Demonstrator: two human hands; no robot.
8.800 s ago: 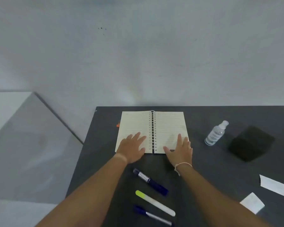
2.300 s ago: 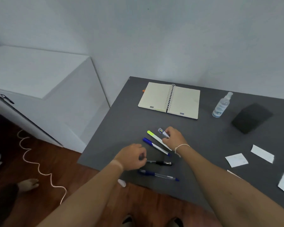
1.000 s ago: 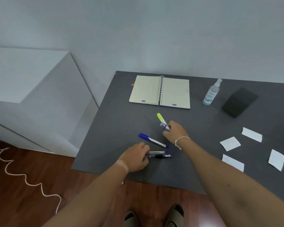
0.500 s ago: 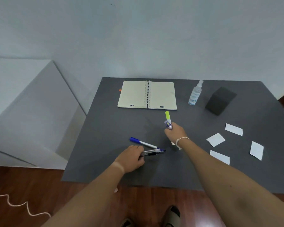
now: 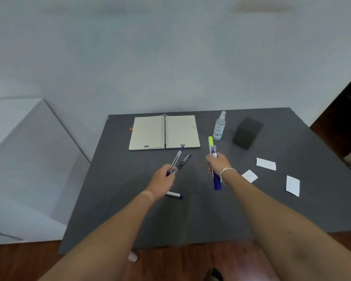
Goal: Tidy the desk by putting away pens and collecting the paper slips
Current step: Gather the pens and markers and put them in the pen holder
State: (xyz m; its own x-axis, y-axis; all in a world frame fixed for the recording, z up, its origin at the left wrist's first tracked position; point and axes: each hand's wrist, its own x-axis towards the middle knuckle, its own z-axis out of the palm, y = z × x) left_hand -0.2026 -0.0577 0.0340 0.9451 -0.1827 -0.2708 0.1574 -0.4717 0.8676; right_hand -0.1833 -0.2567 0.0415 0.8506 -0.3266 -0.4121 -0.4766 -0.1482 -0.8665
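Since half a second ago, both pen bundles have lifted off the desk [image 5: 114, 179]: left hand [image 5: 162, 180] grips two pens [image 5: 178, 160], right hand [image 5: 218, 164] grips highlighter and marker [image 5: 212, 148]. One pen [image 5: 174, 195] remains by the left wrist, paper slips [image 5: 265, 164] lie right. Loose splayed pens may slip.

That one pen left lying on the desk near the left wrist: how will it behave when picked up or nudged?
The pen looks slim and round, so a nudge would probably roll it across the smooth desk. It seems light and stiff, likely easy to pinch. The left hand already holds two pens, so adding a third may be fiddly.
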